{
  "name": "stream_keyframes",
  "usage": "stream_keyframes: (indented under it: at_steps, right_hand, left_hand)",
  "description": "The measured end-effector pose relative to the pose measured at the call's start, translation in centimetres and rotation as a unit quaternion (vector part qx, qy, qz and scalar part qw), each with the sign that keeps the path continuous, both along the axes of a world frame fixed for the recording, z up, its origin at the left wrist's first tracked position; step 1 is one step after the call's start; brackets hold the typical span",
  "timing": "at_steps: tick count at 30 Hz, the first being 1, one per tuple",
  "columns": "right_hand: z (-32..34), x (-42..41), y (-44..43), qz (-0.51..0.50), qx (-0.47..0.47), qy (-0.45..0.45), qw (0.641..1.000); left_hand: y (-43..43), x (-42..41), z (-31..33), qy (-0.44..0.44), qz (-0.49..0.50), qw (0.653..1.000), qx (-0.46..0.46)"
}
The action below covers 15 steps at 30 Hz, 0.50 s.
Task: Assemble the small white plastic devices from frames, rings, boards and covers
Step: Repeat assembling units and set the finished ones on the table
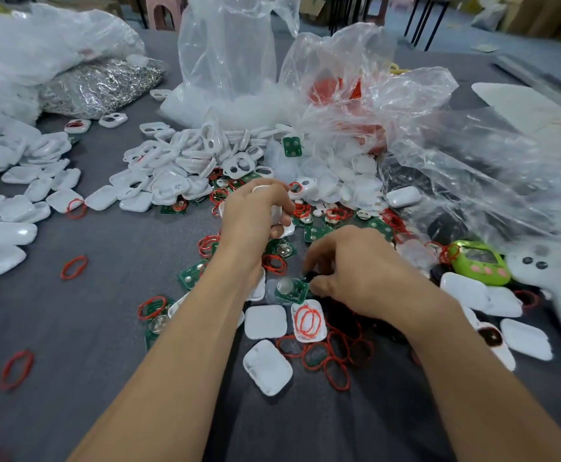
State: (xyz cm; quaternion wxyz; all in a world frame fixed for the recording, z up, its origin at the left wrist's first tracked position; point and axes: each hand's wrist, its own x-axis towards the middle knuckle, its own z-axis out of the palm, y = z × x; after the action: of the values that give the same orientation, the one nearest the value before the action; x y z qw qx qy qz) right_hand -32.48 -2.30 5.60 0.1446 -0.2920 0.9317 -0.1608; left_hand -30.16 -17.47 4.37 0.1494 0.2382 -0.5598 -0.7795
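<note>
The bench [105, 328] is covered in matt grey cloth. The covers [265, 321] and frames [242, 165] are white plastic, smooth and glossy, with bright highlights. The rings [209, 245] look like thin, dull red rubber. The boards [294, 291] are green laminate with shiny metal discs. The bags [225, 61] are clear, crinkled plastic film, and one pouch [102, 85] holds silvery metal parts. A lime-green case [480, 261] is glossy plastic.

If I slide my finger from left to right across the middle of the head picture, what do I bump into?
Loose red ring → left hand, holding a white plastic piece → right hand, pinching a green board → green toy-like device → white handle-shaped thing.
</note>
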Motion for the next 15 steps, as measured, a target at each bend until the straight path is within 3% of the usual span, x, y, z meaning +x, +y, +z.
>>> stream_keyframes:
  at_steps: [7, 9, 10, 12, 15]
  right_hand:
    - [-0.5, 0.1, 0.1, -0.017, -0.018, 0.015, 1.000]
    - [-0.6, -0.6, 0.6, -0.042, -0.110, -0.016, 0.993]
    - [-0.6, -0.9, 0.8, -0.070, -0.199, -0.060, 0.976]
    - [-0.7, -1.5, 1.1, -0.137, -0.378, -0.169, 0.900]
    - [-0.9, -2.8, 0.7, -0.198, -0.495, -0.261, 0.805]
  left_hand:
    - [0.4, 0.3, -0.3, 0.000, -0.013, 1.000, -0.026]
    - [0.4, 0.3, -0.4, 0.003, -0.012, 1.000, -0.004]
    - [0.4, 0.1, -0.5, 0.005, -0.012, 1.000, 0.016]
    - [0.3, -0.2, -0.7, 0.001, -0.018, 0.997, 0.070]
    - [0.0, -0.4, -0.7, 0.006, -0.083, 0.982, 0.172]
